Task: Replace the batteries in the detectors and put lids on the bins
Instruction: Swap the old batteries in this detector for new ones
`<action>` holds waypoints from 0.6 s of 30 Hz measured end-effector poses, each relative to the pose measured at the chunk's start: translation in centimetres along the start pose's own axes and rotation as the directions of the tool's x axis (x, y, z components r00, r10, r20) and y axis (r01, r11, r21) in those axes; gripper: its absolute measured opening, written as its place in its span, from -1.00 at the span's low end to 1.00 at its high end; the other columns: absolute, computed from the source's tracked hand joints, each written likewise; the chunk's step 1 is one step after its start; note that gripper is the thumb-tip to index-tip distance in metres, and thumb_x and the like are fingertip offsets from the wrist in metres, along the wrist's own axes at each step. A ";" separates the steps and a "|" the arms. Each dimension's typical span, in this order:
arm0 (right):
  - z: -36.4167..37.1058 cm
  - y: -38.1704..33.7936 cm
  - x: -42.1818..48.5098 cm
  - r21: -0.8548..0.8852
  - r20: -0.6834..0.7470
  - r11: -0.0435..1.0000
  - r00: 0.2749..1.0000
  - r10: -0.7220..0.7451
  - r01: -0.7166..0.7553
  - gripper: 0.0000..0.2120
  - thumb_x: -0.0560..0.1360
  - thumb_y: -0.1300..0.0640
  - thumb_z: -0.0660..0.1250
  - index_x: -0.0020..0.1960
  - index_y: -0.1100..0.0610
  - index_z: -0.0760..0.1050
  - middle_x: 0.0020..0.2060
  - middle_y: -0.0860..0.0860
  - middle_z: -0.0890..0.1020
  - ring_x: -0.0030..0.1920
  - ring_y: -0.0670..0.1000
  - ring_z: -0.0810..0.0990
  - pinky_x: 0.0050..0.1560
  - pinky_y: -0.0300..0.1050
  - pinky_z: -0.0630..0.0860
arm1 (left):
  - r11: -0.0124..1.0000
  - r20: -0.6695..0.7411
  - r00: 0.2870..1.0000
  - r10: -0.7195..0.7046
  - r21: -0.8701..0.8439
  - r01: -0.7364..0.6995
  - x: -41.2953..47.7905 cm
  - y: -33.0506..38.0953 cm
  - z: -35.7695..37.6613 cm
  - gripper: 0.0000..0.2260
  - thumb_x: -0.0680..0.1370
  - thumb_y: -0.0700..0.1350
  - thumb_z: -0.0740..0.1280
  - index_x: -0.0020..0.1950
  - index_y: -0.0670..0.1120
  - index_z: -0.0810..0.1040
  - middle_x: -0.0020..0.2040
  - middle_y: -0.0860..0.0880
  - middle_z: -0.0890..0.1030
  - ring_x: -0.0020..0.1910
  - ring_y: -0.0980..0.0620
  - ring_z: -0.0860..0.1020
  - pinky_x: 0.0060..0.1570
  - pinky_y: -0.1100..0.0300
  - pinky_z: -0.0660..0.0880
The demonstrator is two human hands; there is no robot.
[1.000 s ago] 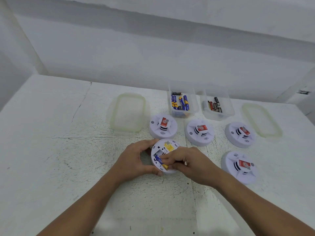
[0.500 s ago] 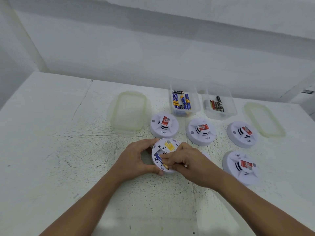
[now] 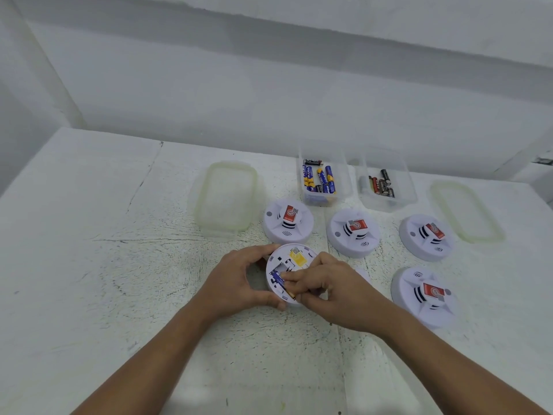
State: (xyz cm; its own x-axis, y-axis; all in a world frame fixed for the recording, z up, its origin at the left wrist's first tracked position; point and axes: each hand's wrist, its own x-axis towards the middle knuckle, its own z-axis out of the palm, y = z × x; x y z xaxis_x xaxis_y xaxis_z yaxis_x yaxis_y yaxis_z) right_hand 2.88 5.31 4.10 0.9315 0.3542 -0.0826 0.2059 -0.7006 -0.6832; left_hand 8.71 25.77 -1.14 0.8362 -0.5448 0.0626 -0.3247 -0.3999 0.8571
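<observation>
A white, scuffed surface (image 3: 89,265) runs to plain white walls. Toward its far edge, right of the middle, two clear lids lie flat: the left lid (image 3: 226,199) and, nearer the right edge, the right lid (image 3: 466,211). Between them stand two open bins, touching or nearly so. The left bin (image 3: 344,175) holds blue and yellow batteries, and the right bin (image 3: 404,187) holds a few dark and red ones, which I take to be the spent cells.

Just in front of the bins, four closed detectors (image 3: 353,232) lie dome up, three in a row and one nearer the right edge. I cannot tell whether any of them has fresh cells.

Near the middle of the surface, my left grip (image 3: 239,283) is curled round the rim of the open detector (image 3: 294,260), which lies back up. My right grip (image 3: 335,295) pinches a blue battery (image 3: 277,277) and seats it in the compartment.

By my reckoning the task is at an early or middle stage. This cell is not yet home, the back cover is not on, and both bins lack lids.
</observation>
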 end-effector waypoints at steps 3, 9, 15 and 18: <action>-0.6 -0.3 0.2 0.040 0.015 0.999 0.999 0.028 -0.029 -0.81 0.46 0.18 0.40 0.06 0.04 0.67 -0.01 -0.30 0.61 0.01 -0.37 0.48 -0.06 -0.45 0.42 | 1.000 -0.004 1.000 -0.007 -0.006 0.007 0.0 0.0 0.0 -0.22 0.07 0.11 0.66 0.25 0.26 0.46 0.07 0.33 0.60 0.09 0.33 0.53 0.10 0.50 0.38; -3.6 -0.5 2.0 0.286 0.159 0.933 0.971 0.178 -0.218 -0.84 0.50 0.05 0.38 -0.04 0.12 0.67 -0.20 -0.01 0.71 -0.23 -0.04 0.63 -0.10 -0.14 0.58 | 1.000 0.012 1.000 -0.012 -0.011 0.012 0.0 0.2 -0.1 -0.23 0.08 0.13 0.65 0.25 0.27 0.47 0.09 0.32 0.60 0.11 0.31 0.53 0.10 0.48 0.38; -9.6 0.6 7.8 0.426 0.063 0.872 0.969 0.240 -0.243 -0.85 0.52 0.19 0.34 -0.01 0.26 0.61 -0.13 0.09 0.70 -0.22 -0.02 0.63 -0.19 -0.19 0.58 | 0.999 0.014 0.999 -0.034 0.003 0.034 -0.2 0.3 -0.2 -0.24 0.09 0.16 0.64 0.24 0.32 0.45 0.15 0.41 0.53 0.15 0.36 0.49 0.13 0.49 0.36; -11.6 1.9 11.7 0.333 -0.102 0.907 0.946 0.307 -0.258 -0.96 0.49 0.31 0.35 -0.09 0.27 0.58 -0.38 0.01 0.65 -0.41 -0.08 0.58 -0.29 -0.19 0.53 | 0.999 0.015 0.999 -0.048 0.013 0.048 -0.2 0.3 -0.1 -0.23 0.09 0.19 0.63 0.26 0.29 0.46 0.14 0.41 0.53 0.15 0.36 0.48 0.17 0.39 0.37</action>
State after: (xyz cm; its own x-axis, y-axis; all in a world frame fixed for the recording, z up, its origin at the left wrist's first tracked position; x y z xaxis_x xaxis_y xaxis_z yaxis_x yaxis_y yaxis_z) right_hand 17.63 0.92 10.28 0.9752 0.0571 -0.2136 -0.1535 -0.5206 -0.8399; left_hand 8.50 25.87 -0.84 0.8440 -0.5361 0.0132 -0.2897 -0.4352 0.8525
